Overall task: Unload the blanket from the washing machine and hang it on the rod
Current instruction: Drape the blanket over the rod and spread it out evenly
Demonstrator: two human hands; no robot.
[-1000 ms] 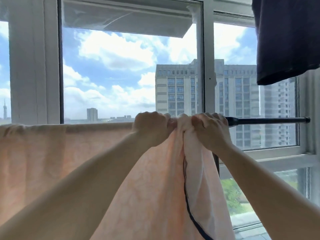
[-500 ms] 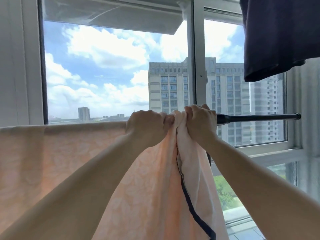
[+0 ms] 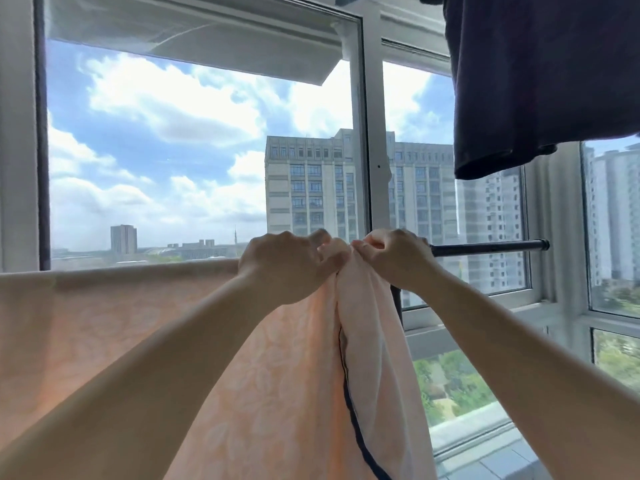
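The peach-coloured blanket (image 3: 145, 341), faintly patterned with a pale floral motif, is draped over the black rod (image 3: 488, 246) in front of the window (image 3: 367, 140). Its upper fold runs level from the left edge of the view to the middle, and the cloth hangs down below that line. At the right end of the fold the fabric is bunched into a thick gathered column that falls toward the bottom of the view; a dark blue piped edge (image 3: 349, 403) runs down this column.

Left hand (image 3: 287, 265): fingers curled, gripping the gathered top of the blanket at rod height, thumb side toward the other hand.

Right hand (image 3: 394, 258): fingers curled, pinching the same bunch of cloth just beside the left hand. The two hands are nearly touching, with a small knot of fabric between them. Both forearms reach up from the lower corners of the view.

To the right of the right hand the rod is bare and extends to an end cap near the window frame. A dark vertical post shows just below the right wrist, partly hidden by the cloth.

A dark navy garment (image 3: 540, 77) hangs at upper right, well above the rod and apart from the blanket.

Beyond the glass: a tall grey building (image 3: 311, 188), further towers at right, cloud and blue sky.
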